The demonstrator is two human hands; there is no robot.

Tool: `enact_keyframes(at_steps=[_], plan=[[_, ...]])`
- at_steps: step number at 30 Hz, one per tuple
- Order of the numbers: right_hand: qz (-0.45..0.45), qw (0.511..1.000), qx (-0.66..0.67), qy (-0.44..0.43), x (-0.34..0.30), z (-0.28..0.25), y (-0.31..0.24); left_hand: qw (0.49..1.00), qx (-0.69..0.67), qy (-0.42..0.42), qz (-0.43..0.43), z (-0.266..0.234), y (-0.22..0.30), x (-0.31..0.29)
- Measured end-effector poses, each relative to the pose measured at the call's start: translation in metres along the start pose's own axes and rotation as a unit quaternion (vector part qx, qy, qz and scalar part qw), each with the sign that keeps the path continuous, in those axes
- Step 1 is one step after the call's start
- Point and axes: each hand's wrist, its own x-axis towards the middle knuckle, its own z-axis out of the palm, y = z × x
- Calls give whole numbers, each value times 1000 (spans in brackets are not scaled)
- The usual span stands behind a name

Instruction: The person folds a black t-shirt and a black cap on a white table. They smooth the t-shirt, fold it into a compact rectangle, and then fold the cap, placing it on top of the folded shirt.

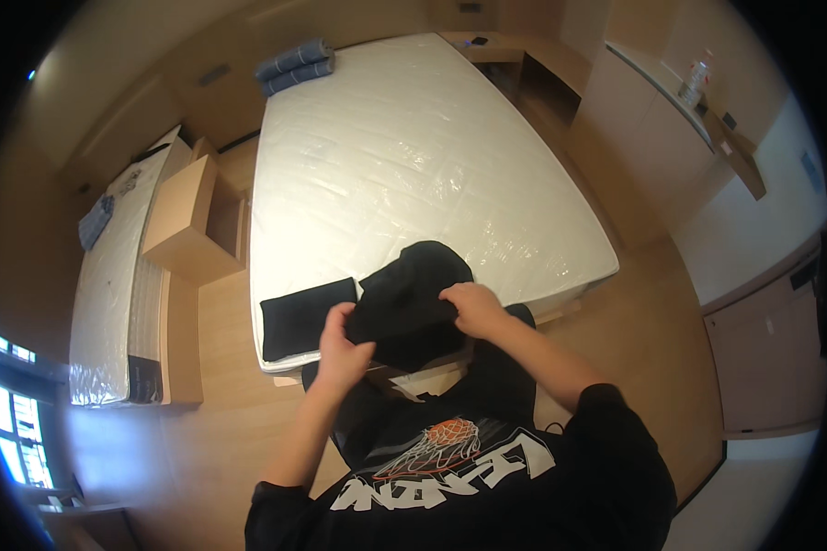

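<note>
While the person stands at the foot of the bed (413, 156), both hands grip a black garment (409, 294) held over the mattress edge: the left hand (343, 347) pinches its lower left part, the right hand (473, 308) clasps its right side. A folded black cloth (303, 317) lies just beside it on the mattress.

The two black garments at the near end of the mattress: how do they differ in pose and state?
The black garment in hand is bunched and uneven, gripped by the left hand and right hand; the folded black garment is a neat flat rectangle, touched by neither. The held one hangs partly past the mattress edge; the folded one lies fully on it, to the person's left. Both are plain black cloth.
</note>
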Motion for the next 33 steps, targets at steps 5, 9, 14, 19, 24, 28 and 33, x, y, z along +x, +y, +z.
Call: enact_keyframes(at_steps=[5, 9, 14, 19, 24, 28, 33], plan=[[16, 995, -87, -36, 40, -95, -3, 917, 341, 49, 201, -87, 41, 47], [27, 996, -82, 18, 91, -200, -32, 769, 550, 146, 291, -119, 102, 106], [7, 997, 13, 80, 157, -308, -98, 688, 681, 194, 159, -184, 149, 165], [160, 981, -31, 106, 185, -368, -128, 786, 559, 240, 109, -217, 185, 189], [253, 958, 97, 90, 190, -387, -111, 973, 154, 147, -85, -209, 223, 187], [227, 968, 95, 40, 170, -389, -106, 993, 92, 30, -71, -218, 217, 181], [222, 975, -30, 15, 150, -396, -100, 953, 276, -92, -79, -222, 229, 156]])
